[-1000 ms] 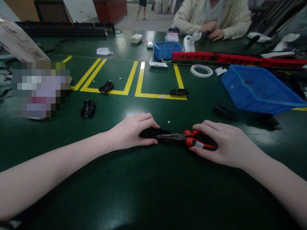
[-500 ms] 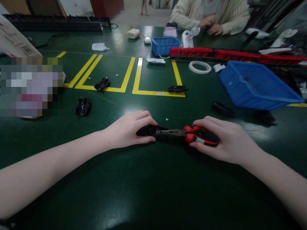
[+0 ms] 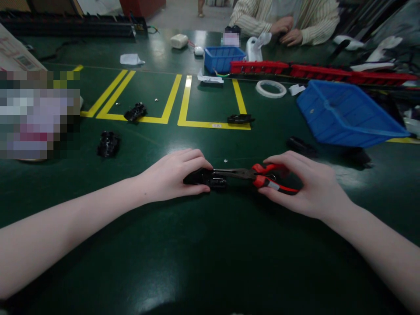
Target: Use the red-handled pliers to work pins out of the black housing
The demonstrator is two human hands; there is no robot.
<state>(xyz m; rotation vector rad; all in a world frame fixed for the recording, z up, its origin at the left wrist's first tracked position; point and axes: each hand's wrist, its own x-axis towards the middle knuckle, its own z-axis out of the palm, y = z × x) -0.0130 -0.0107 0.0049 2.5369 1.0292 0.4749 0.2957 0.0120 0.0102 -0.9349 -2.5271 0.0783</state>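
Note:
My left hand (image 3: 173,177) lies on the green table, fingers closed over a small black plastic part (image 3: 205,178) and pinning it down. My right hand (image 3: 306,183) grips the red-and-black handles of long-nose pliers (image 3: 259,177). The pliers' dark jaws point left and reach into the black part. Both hands sit close together at the table's middle, near me.
Loose black parts (image 3: 107,143) (image 3: 135,112) (image 3: 240,118) (image 3: 301,145) lie around yellow floor-tape boxes (image 3: 183,105). A large tilted blue bin (image 3: 344,114) is at right, a small blue bin (image 3: 223,58), red trays (image 3: 315,72) and a tape roll (image 3: 271,89) behind. Another person's hands (image 3: 288,33) rest at the far edge.
Both hands, with the part and the pliers, sit slightly higher in view. The pliers' jaws have pushed further into the black part and their handles look spread a little wider.

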